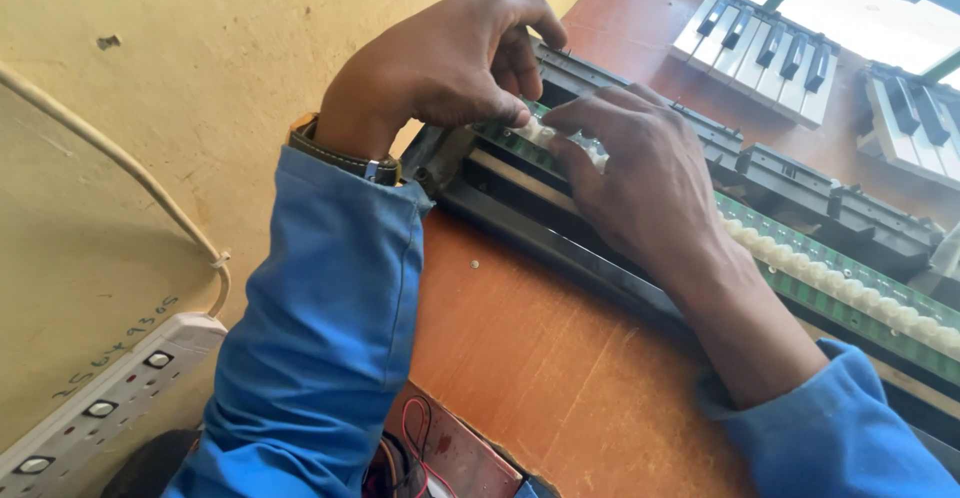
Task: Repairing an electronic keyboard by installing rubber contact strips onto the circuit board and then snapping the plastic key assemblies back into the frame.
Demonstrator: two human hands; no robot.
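Rubber contact strip (560,138) pinched at end of green circuit board (850,308), inside opened keyboard chassis (560,233) on wooden table (540,358). Left hand (450,58) closed on strip end; right hand (640,178) fingertips pressed onto it, apparently for seating. Removed key sections (760,48) laid well apart.

A repair workshop for electronic musical instruments. An opened keyboard chassis (640,258) lies across a worn wooden bench top (540,358), exposing a green circuit board (850,303) lined with pale rubber contact pads (830,278). Detached blocks of black and white keys (760,53) rest at the far right. A white power strip (100,408) hangs on the scuffed yellow wall (220,58) at the left; loose red wires (415,438) lie at the near edge.
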